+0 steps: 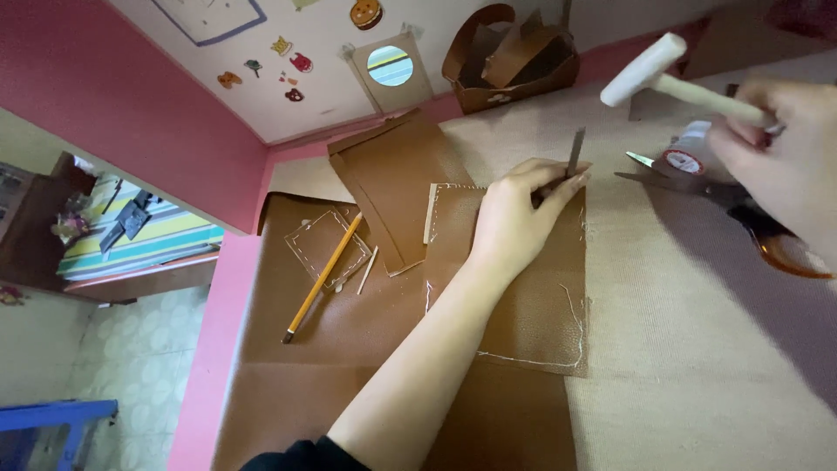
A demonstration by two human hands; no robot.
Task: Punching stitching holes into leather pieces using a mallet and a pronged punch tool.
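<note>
Head view: brown, white-stitched leather piece (532, 296)

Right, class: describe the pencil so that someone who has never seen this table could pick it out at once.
Start at the big brown leather sheet on the table's left side, beside the pink edge. On it lies a small clear square template, and the pencil rests slantwise across that. It is the only long, thin yellow-orange stick there.

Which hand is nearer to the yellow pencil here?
Left. The left hand rests on the brown leather piece, holding a metal punch, right of the yellow pencil. The right hand is raised much farther right, gripping a white mallet.
</note>
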